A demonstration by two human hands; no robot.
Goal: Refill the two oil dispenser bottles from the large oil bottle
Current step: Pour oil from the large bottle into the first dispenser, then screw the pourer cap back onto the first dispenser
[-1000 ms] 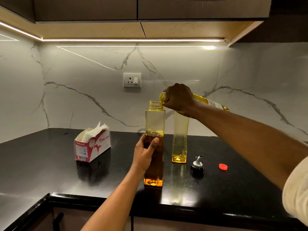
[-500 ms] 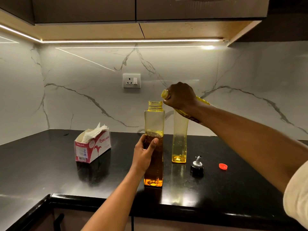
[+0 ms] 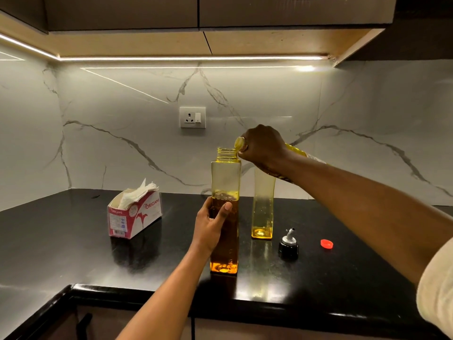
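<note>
Little has moved since the earlier frames: the large oil bottle's mouth lifted slightly and has returned beside the dispenser neck, the left hand has stayed in place, and the oil level reads unchanged.

Right-hand fingers (image 3: 248,153) are curled closed round the neck of the large oil bottle (image 3: 295,148), just behind its mouth. The right hand (image 3: 263,148) and forearm hide most of the bottle. Its long axis runs from the mouth at 10 o'clock to the base at 4 o'clock, close to level. No stream of oil is visible at the mouth.

Left-hand fingers (image 3: 225,209) wrap the middle of the near dispenser bottle (image 3: 225,177), thumb across the front face. The left hand (image 3: 210,227) holds it upright on the bench (image 3: 61,241), long axis 12 to 6. Oil fills roughly the lower two thirds.

Governing relation: the open dispenser neck lies at 8 o'clock from the large bottle's mouth, just beside and slightly below it. The right hand is the nearer one to that gap. Judgement: further tilt toward 9 o'clock is needed for flow, and a mouth set off the rim risks spillage.

Second dispenser bottle (image 3: 263,207) stands at 2 o'clock from the first, uncapped, with only a trace of oil at its base. At 3 o'clock lie a pourer cap (image 3: 288,245) and a red cap (image 3: 326,243). A tissue box (image 3: 134,217) sits at 9 o'clock, well apart.
</note>
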